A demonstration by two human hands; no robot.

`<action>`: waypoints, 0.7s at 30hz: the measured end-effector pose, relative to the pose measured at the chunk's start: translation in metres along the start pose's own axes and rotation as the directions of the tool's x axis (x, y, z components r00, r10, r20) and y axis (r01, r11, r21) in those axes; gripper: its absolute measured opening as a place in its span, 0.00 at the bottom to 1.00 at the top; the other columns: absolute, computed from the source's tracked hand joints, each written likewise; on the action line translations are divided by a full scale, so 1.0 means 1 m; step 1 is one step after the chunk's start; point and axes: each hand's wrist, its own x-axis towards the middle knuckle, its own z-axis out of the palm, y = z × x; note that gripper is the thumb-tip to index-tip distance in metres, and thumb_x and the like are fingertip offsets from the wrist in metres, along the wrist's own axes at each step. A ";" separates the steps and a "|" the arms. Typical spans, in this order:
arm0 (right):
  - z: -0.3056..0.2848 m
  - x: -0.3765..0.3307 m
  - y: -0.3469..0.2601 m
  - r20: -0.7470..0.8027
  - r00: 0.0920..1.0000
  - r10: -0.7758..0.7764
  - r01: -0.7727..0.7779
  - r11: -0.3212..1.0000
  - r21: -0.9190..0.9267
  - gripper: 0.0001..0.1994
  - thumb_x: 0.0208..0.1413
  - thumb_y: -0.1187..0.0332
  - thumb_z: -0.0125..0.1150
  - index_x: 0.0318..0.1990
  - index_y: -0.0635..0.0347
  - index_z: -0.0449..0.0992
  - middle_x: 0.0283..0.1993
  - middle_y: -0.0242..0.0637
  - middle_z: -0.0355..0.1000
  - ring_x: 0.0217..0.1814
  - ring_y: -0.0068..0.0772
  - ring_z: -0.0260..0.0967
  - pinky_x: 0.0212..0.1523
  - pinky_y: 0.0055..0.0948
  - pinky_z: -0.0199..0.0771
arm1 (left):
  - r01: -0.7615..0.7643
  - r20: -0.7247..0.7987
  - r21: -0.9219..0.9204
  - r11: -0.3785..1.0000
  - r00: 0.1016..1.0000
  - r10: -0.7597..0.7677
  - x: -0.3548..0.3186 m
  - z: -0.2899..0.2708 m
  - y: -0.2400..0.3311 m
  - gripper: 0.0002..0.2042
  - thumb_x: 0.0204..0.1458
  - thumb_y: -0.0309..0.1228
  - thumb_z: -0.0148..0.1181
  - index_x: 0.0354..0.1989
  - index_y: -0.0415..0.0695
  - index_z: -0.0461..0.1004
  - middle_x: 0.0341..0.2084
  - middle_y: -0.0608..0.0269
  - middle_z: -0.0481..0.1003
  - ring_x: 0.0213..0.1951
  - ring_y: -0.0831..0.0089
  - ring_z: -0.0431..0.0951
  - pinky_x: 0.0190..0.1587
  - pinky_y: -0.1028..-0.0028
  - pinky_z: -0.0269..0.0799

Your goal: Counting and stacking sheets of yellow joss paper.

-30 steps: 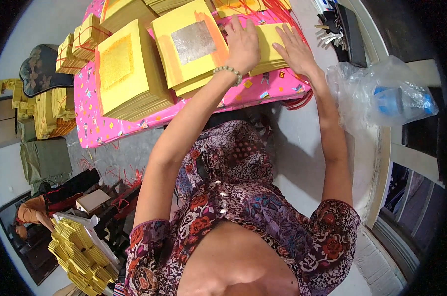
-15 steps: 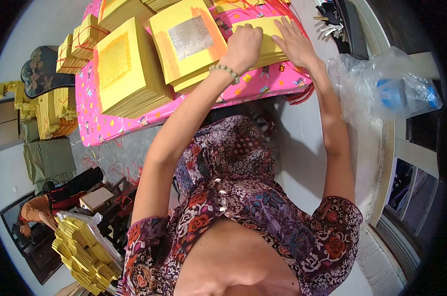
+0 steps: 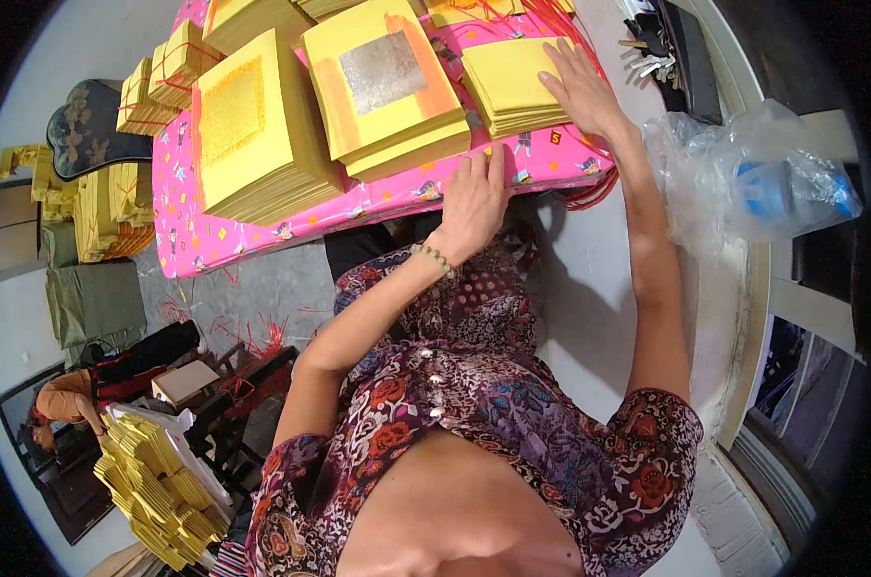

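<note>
The pink cloth (image 3: 291, 226) covers the low table in front of me, and yellow paper stacks sit all over it. The biggest stack (image 3: 253, 144) lies to my left, with a gold square on its top sheet. Next to it, in the middle, is the stack with the silver square (image 3: 387, 87), edged in orange. To my right is the small plain stack (image 3: 517, 87), the lowest of the three.

My right hand (image 3: 582, 88) lies flat on the small stack's right edge, fingers spread and open, pressing down, gripping nothing. My left hand (image 3: 474, 197) rests at the near edge of the cloth, just below the silver stack and beside the small one. Its fingers are stretched out together and loose, holding nothing. A bead bracelet (image 3: 434, 258) circles that wrist.

Red string (image 3: 589, 192) trails off the table's right corner. A crumpled clear bag (image 3: 743, 178) lies on the ledge to my right. More yellow bundles (image 3: 161, 77) sit at the far left of the cloth.
</note>
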 end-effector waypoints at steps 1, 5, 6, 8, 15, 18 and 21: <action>-0.001 0.000 0.000 -0.001 1.000 -0.001 0.001 1.000 0.009 0.33 0.67 0.42 0.37 0.74 0.48 0.50 0.79 0.39 0.42 0.81 0.48 0.33 0.71 0.57 0.51 | 0.006 -0.004 0.000 1.000 1.000 -0.006 0.001 0.000 -0.001 0.34 0.51 0.33 0.64 0.64 0.31 0.58 0.40 0.46 0.67 0.42 0.52 0.71 0.43 0.59 0.72; -0.002 -0.002 0.001 -0.026 0.999 -0.023 0.023 0.999 0.029 0.33 0.68 0.43 0.37 0.74 0.49 0.50 0.79 0.40 0.42 0.81 0.49 0.33 0.72 0.56 0.51 | 0.005 -0.021 0.001 1.000 1.000 -0.005 0.004 0.003 -0.003 0.35 0.51 0.36 0.64 0.64 0.29 0.57 0.41 0.46 0.67 0.43 0.53 0.70 0.43 0.60 0.72; -0.003 -0.003 0.001 -0.026 0.999 -0.026 0.027 0.999 0.028 0.33 0.68 0.43 0.37 0.74 0.49 0.50 0.79 0.40 0.42 0.81 0.49 0.33 0.72 0.56 0.51 | -0.008 -0.011 0.017 1.000 1.000 0.008 0.004 0.004 -0.003 0.35 0.52 0.37 0.63 0.64 0.29 0.58 0.41 0.46 0.66 0.43 0.53 0.70 0.43 0.60 0.72; -0.005 -0.004 -0.001 -0.004 1.000 0.003 -0.003 1.000 0.026 0.32 0.68 0.43 0.36 0.73 0.49 0.51 0.79 0.41 0.42 0.80 0.50 0.34 0.72 0.56 0.50 | -0.015 -0.003 0.035 0.999 1.000 0.016 0.005 0.007 -0.004 0.35 0.53 0.39 0.63 0.64 0.29 0.58 0.41 0.46 0.66 0.43 0.54 0.70 0.43 0.61 0.72; -0.009 -0.004 -0.005 0.003 1.000 -0.006 0.006 1.000 0.030 0.32 0.68 0.43 0.36 0.73 0.50 0.51 0.78 0.43 0.42 0.80 0.51 0.35 0.73 0.52 0.47 | -0.023 0.005 0.132 0.991 1.000 0.022 0.005 0.010 -0.005 0.38 0.51 0.42 0.64 0.65 0.30 0.58 0.43 0.49 0.66 0.43 0.57 0.68 0.43 0.62 0.70; -0.012 -0.004 -0.006 0.001 1.000 -0.024 0.024 1.000 0.004 0.32 0.69 0.44 0.36 0.73 0.52 0.52 0.78 0.46 0.43 0.80 0.51 0.36 0.74 0.48 0.46 | -0.017 0.017 0.134 0.991 1.000 0.015 0.004 0.012 -0.004 0.39 0.50 0.42 0.64 0.65 0.30 0.57 0.43 0.49 0.67 0.43 0.57 0.68 0.43 0.62 0.70; -0.013 -0.004 -0.007 0.020 1.000 -0.022 0.023 1.000 -0.007 0.32 0.69 0.45 0.36 0.73 0.54 0.52 0.78 0.47 0.43 0.80 0.52 0.36 0.75 0.45 0.45 | -0.016 -0.013 0.114 0.993 1.000 0.018 0.001 0.011 -0.005 0.40 0.50 0.42 0.65 0.66 0.29 0.55 0.43 0.49 0.67 0.43 0.57 0.69 0.42 0.62 0.70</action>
